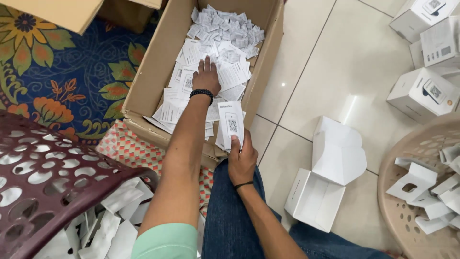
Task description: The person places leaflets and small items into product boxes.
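My left hand [207, 76], with a black bead bracelet on the wrist, reaches into an open cardboard box [143, 86] and rests palm down on a heap of white paper leaflets [225, 29]. Its fingers lie flat and spread on the sheets, and I cannot tell whether it grips one. My right hand [242, 163], wearing a thin black band, pinches the lower edge of one white leaflet [231, 122] with a square code printed on it. It holds that leaflet upright at the near edge of the cardboard box, above my blue-jeaned knee.
An open, empty white carton [330, 172] lies on the tiled floor at right. A beige plastic basket [397, 211] holds white card inserts. Closed white product boxes [421, 93] stand at top right. A maroon perforated plastic seat [48, 177] and a flowered rug [72, 72] are at left.
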